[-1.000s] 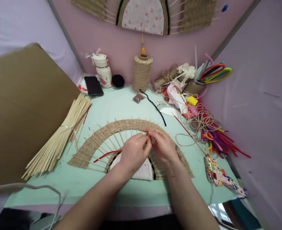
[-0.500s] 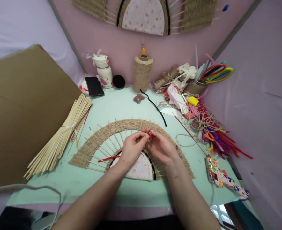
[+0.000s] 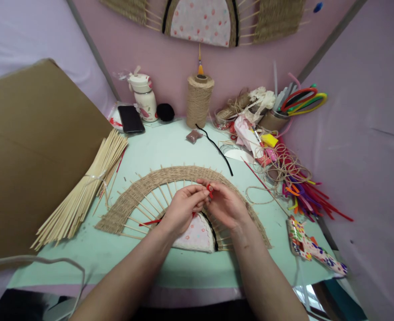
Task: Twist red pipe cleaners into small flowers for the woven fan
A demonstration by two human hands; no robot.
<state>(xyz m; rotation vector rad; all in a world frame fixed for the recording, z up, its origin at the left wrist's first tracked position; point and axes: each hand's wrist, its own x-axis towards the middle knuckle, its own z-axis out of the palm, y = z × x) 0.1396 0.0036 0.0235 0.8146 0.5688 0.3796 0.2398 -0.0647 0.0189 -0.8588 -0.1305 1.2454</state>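
A red pipe cleaner [image 3: 149, 222] is wound into a small coil at one end, and its loose tail runs out to the left beneath my wrist. My left hand [image 3: 186, 207] pinches the coil's left side between thumb and fingertips. From the other side my right hand [image 3: 226, 204] grips the same coil with thumb and forefinger, the other fingers curled below. Both hands are held over a woven twine fan [image 3: 130, 206] with wooden ribs. At its centre, a white half-round cloth panel [image 3: 194, 237] with pink flowers and a black edging is partly covered by my hands.
Left, a bundle of thin sticks [image 3: 83, 191] leans by a cardboard sheet [image 3: 43, 147]. A twine spool [image 3: 200, 102], bottle [image 3: 145, 98] and phone [image 3: 131, 119] stand behind. To the right are a black pipe cleaner [image 3: 217, 149], colourful pipe cleaners [image 3: 317, 196] and a flowered glue gun [image 3: 313, 249].
The red tail has shifted slightly right, and a bit of red now shows just right of my left hand's fingers. Both hands keep their pinch on the coil in nearly the same spot.
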